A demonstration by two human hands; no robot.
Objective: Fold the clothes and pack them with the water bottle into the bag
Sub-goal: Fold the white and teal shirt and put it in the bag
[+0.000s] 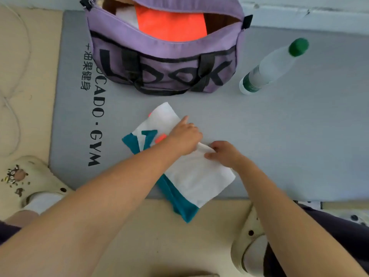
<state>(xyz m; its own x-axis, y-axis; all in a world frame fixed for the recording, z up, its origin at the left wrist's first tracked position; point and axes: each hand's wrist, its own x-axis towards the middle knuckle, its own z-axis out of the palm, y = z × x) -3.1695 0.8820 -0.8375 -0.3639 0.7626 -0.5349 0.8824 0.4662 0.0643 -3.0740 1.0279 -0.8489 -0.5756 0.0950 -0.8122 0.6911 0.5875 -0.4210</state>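
A white garment with teal and orange parts [197, 180] lies partly folded on the grey gym mat [289, 140], its near corner hanging over the mat's front edge. My left hand [184, 134] lies on its middle with the index finger stretched toward the bag. My right hand [223, 152] pinches a raised fold of the white cloth just beside the left hand. An open purple bag [165, 66] stands at the back of the mat, with folded orange clothing [171, 25] and something white inside. A clear water bottle [273, 66] with a green cap stands upright right of the bag.
The mat lies on a beige floor [139, 236]. Cream clogs sit at the near left [34, 180] and near right [251, 248], close to the mat's front edge. A thin cord [12, 108] loops over the floor at the left. A pale wall runs behind the bag.
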